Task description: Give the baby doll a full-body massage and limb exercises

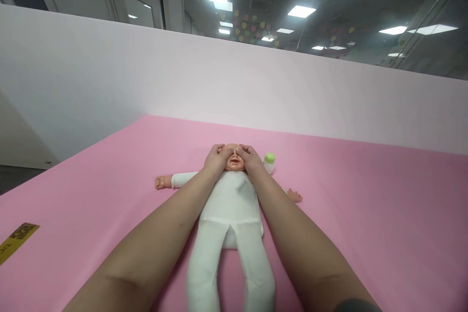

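Doll (231,200) face up, head at twelve

On the pink worktop (373,234), the doll's long axis runs from twelve to six o'clock. The left hand (218,159) cups its head from nine o'clock, the right hand (252,159) from three, both touching, thumbs laid over the eyes. Just beside the right hand, at three o'clock, is a green-capped bottle (269,164); its contents cannot be made out.
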`<state>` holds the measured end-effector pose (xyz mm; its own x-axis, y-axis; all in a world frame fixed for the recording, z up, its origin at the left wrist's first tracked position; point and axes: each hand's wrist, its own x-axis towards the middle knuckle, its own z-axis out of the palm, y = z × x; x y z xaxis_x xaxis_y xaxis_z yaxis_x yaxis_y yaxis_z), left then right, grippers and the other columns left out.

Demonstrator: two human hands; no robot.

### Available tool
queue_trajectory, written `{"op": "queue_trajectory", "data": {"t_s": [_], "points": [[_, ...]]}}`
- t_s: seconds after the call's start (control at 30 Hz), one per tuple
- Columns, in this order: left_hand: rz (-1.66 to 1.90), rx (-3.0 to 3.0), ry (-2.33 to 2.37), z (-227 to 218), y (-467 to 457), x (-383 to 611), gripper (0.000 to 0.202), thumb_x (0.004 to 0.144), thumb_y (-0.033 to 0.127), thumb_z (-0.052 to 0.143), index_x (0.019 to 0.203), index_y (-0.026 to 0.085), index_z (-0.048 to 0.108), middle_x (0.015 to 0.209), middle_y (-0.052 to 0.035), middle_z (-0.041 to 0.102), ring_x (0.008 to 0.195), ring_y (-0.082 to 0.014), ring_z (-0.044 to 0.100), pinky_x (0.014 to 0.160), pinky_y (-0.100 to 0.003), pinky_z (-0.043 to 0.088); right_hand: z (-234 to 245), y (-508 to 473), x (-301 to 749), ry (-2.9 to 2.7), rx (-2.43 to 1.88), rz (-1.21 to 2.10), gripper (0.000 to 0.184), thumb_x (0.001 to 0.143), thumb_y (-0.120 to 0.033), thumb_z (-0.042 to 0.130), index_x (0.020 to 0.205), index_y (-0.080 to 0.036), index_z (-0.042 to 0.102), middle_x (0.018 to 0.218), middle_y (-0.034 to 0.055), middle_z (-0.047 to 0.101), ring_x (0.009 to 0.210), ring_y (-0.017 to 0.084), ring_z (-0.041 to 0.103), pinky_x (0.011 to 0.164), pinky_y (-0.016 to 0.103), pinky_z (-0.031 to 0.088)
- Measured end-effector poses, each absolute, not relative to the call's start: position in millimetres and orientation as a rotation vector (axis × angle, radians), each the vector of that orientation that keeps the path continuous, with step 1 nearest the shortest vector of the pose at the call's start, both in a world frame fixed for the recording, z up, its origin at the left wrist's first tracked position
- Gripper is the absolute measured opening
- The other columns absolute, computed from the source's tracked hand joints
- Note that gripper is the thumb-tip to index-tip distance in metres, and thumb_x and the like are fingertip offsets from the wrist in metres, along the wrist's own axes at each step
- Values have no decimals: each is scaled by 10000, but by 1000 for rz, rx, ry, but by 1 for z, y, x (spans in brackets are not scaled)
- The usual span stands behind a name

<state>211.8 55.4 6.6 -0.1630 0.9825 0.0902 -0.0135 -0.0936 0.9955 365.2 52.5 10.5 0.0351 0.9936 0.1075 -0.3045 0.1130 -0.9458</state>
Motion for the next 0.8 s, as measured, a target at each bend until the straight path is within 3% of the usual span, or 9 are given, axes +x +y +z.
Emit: {"op": "queue_trajectory", "data": {"t_s": [0.13, 0.3, 0.6, 0.8], "points": [[1427, 1169, 1262, 3, 59, 210, 457, 854, 468, 723, 1257, 261, 667, 1202, -78, 750, 1114, -273, 699, 961, -364, 529, 3, 61, 365, -985, -927, 1230, 393, 790, -457, 787, 1134, -287, 707, 1162, 22, 743, 1168, 273, 665, 1013, 450, 572], [1432, 1167, 1241, -5, 62, 206, 413, 902, 490, 649, 1259, 283, 677, 1223, -68, 748, 1115, -258, 701, 949, -369, 544, -1, 64, 367, -950, -911, 1261, 434, 765, -346, 743, 1196, -294, 724, 1224, 19, 735, 1190, 265, 662, 1040, 447, 558], [1443, 1163, 1210, -5, 64, 202, 471, 911, 505, 623, 1306, 248, 647, 1251, -84, 733, 1103, -232, 702, 969, -360, 545, -4, 64, 363, -1002, -840, 1285, 517, 766, -357, 831, 1257, -279, 689, 1225, 28, 732, 1155, 268, 685, 1063, 469, 553], [1455, 1219, 1230, -4, 59, 199, 541, 861, 517, 724, 1319, 241, 645, 1225, -86, 735, 1092, -250, 705, 980, -368, 546, 0, 60, 361, -979, -845, 1302, 551, 735, -381, 889, 1233, -262, 686, 1231, 45, 729, 1154, 277, 691, 1039, 476, 572]]}}
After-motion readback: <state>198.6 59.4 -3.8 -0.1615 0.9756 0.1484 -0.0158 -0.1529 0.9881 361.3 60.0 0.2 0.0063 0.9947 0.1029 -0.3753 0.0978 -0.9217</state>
